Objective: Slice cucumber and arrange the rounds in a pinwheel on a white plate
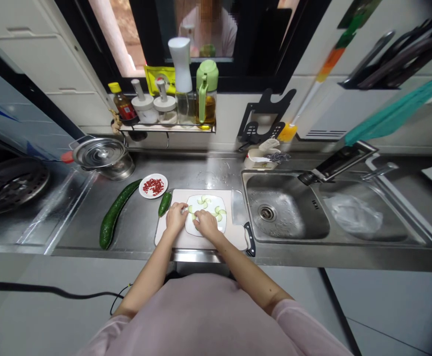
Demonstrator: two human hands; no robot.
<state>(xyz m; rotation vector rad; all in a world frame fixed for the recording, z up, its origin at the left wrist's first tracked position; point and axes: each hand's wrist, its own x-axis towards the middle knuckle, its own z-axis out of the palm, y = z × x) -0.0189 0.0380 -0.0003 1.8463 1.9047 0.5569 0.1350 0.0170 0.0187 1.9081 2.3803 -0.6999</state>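
Observation:
A white plate (211, 228) lies on a pale cutting board (181, 242), with thin green-edged cucumber slices (203, 200) fanned out in small pinwheels at its top and right. My left hand (177, 217) is at the plate's left rim, its bent fingertips closed at a cucumber slice (191, 209). Over the plate's lower left, my right hand (206, 225) has its fingers curled down and pinched at a slice too; the palm hides part of the plate. A knife (240, 210) with a black handle rests on the board's right side. Beside my left hand is a short cucumber piece (164, 203).
To the left are a whole cucumber (117, 212), a small plate (146, 194) of red bits and a lidded steel pot (107, 158). A double sink (286, 207) with a faucet (334, 165) is on the right. Bottles line a wall rack (167, 126) behind.

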